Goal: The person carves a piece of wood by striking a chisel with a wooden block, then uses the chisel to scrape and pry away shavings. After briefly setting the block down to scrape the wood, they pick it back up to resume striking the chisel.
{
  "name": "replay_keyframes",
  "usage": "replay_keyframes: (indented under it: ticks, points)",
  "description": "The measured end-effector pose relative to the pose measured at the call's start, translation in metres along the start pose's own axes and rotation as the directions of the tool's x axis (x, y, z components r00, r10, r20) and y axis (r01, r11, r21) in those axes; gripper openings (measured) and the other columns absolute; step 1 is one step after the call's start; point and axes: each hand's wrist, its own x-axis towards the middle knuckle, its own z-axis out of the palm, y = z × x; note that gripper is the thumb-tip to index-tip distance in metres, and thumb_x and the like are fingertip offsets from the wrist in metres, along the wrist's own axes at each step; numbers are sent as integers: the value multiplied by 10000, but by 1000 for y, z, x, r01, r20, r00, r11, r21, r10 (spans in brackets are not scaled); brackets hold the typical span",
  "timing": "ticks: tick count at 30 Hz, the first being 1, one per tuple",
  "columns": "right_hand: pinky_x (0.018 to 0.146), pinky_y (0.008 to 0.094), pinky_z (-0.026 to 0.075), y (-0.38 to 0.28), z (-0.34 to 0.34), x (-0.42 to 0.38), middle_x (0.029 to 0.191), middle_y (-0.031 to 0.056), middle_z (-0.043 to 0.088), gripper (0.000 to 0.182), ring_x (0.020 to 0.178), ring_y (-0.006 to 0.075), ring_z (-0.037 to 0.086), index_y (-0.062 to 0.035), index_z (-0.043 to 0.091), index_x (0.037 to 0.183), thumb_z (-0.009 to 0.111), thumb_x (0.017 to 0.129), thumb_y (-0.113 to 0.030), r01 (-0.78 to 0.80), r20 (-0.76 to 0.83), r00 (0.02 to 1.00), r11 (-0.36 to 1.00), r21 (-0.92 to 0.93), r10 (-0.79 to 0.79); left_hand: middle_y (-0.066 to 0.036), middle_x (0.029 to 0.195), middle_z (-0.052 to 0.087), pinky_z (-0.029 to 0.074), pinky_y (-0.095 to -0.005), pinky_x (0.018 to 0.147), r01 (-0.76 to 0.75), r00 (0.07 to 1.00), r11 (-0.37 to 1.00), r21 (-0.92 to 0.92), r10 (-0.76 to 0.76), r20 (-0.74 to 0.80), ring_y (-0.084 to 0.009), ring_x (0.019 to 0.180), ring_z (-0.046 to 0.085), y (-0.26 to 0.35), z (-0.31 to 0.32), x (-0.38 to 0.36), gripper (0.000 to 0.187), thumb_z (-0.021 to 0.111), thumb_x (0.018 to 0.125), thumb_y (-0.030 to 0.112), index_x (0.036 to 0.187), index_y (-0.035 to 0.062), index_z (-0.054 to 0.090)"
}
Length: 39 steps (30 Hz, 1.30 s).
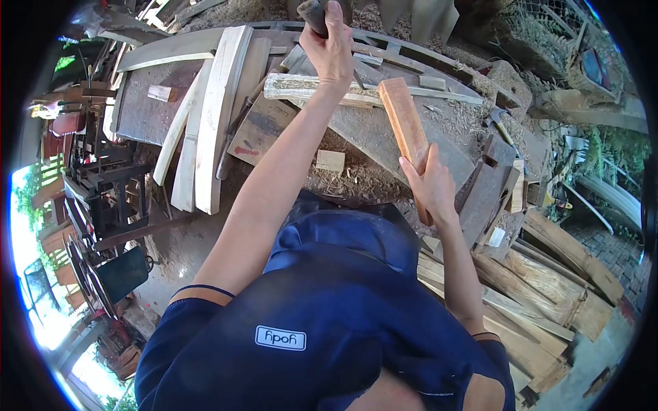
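My left hand (330, 58) is closed round the dark handle of a chisel (313, 15), high up over the far side of the workbench (439, 140). Part of the blade shows below the hand, close to a pale length of timber (288, 87) lying across the bench. Gripped near its lower end by my right hand (433, 181) is a squared, orange-brown wooden bar (403, 116). The bar's far end points up toward the timber. A small wood block (330, 160) lies among shavings between my arms.
Long pale planks (223, 116) lean over the bench's left part, near another small block (162, 92). A hammer (498, 122) rests at the right edge. Stacked timber (548, 288) lies at my right, and dark metal machinery (110, 185) stands at left.
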Motion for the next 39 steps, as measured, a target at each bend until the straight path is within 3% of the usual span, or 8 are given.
replay_keyframes:
  ticks: [8,28,30,32,35,37,38,39]
  points:
    - [689,532,509,-1,2,9,791,272,660,590,781,472,655,-13,439,1101,609,863,-525,5,-16,1000,999,-40,-6,24,507,382,262,-226,410,276,878,954,116,-300,373,-54,426,343,12,7,-5,539,663,880,518,631,116,404]
    - [710,472,501,2,-17,-7,843,276,658,635,819,411,673,43,499,1078,617,863,-542,-24,8,1000,974,227,23,41,522,417,261,-226,428,154,928,977,146,-194,318,-49,461,361,17,28,-47,477,685,897,420,629,87,472]
    - [695,415,501,0,-32,-7,837,214,653,561,759,317,664,41,512,1077,650,870,-462,69,-74,997,838,540,-35,55,553,486,323,-213,468,159,911,970,183,-216,352,-23,527,401,13,29,-53,350,779,826,336,718,33,641]
    - [668,367,498,-13,-61,-13,836,157,631,497,689,254,621,50,517,1118,653,880,-365,328,-429,897,811,485,-107,40,575,549,363,-232,493,73,881,944,323,-213,423,-24,557,399,18,34,-65,218,764,833,241,812,41,681]
    - [687,361,496,-29,-109,-36,878,164,620,499,719,243,616,60,502,1186,629,890,-321,447,-592,806,667,596,-11,-30,596,599,421,-287,499,-99,866,931,351,-93,491,-86,505,503,6,43,-83,185,787,770,209,845,72,688]
    - [761,339,485,-41,-131,-52,936,170,619,513,846,210,613,61,491,1229,629,880,-289,592,-569,805,160,790,-168,-113,644,601,464,-347,519,-290,843,896,338,72,534,-274,535,607,-3,46,-92,191,780,679,185,808,99,669]
    - [761,339,485,-44,-131,-51,936,170,619,513,846,210,613,61,491,1229,629,880,-289,596,-571,802,162,786,-177,-113,644,601,464,-347,519,-294,845,896,333,80,529,-274,535,607,-4,46,-94,191,780,679,185,808,99,669]
    - [793,341,476,-46,-131,-51,963,173,614,522,889,208,601,65,486,1239,635,867,-269,485,-445,869,539,689,-214,-126,653,594,462,-369,520,-290,836,885,365,48,547,-330,585,592,-6,46,-96,184,758,651,179,775,102,646]
